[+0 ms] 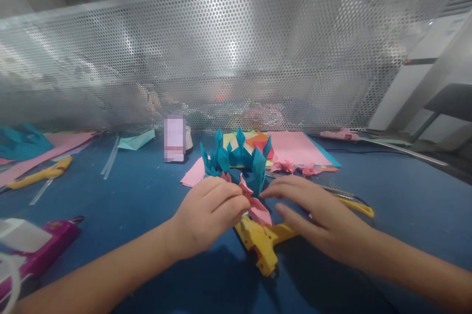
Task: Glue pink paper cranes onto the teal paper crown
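My left hand [208,213] is closed in a pinch on a folded pink paper piece [254,203] just in front of a ring of teal folded paper points [236,161]. My right hand [313,213] reaches in from the right with fingers stretched out, its fingertips touching the same pink piece. A yellow glue gun [263,245] lies on the blue table [147,206] right beneath both hands.
Pink and coloured paper sheets [295,149] and small pink folded pieces [291,166] lie behind the teal ring. A magenta glue gun [47,245] and yellow-handled tool [44,174] lie left. Yellow scissors [357,206] lie right. A perforated metal screen [236,58] closes the table's back.
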Motion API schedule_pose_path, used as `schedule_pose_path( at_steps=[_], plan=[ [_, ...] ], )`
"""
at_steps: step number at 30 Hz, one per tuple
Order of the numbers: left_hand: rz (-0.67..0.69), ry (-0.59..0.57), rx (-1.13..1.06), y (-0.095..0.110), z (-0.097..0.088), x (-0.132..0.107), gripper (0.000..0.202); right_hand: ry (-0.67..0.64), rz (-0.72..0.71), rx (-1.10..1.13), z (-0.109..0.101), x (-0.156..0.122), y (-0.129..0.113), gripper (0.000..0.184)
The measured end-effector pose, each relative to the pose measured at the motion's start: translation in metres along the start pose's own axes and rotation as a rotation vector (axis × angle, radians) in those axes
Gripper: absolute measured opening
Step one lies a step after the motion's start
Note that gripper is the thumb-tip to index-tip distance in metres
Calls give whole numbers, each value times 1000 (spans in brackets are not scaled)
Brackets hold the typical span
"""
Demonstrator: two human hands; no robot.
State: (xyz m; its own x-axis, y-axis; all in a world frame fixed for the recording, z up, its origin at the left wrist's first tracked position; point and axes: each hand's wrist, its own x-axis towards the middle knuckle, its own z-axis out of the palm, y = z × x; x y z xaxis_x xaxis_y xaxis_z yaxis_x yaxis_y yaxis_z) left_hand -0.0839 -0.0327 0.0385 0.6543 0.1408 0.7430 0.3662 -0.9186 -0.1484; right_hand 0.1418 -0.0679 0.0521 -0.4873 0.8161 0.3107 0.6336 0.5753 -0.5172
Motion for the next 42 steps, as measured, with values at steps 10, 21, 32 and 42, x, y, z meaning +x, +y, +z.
schedule_pose_path(
  at_steps=[10,21,32,42],
  plan=[
    [-183,-168,-190,13,1,1,15,-107,398,842,9,0,-22,40],
    [-122,-133,-130,10,7,0,18,-114,391,828,9,-1,-20,38],
    [-243,-104,-189,10,7,12,8,-133,418,776,8,10,-16,38],
    [-359,-198,-322,1,16,8,11,-177,347,742,5,20,-11,35]
  ],
)
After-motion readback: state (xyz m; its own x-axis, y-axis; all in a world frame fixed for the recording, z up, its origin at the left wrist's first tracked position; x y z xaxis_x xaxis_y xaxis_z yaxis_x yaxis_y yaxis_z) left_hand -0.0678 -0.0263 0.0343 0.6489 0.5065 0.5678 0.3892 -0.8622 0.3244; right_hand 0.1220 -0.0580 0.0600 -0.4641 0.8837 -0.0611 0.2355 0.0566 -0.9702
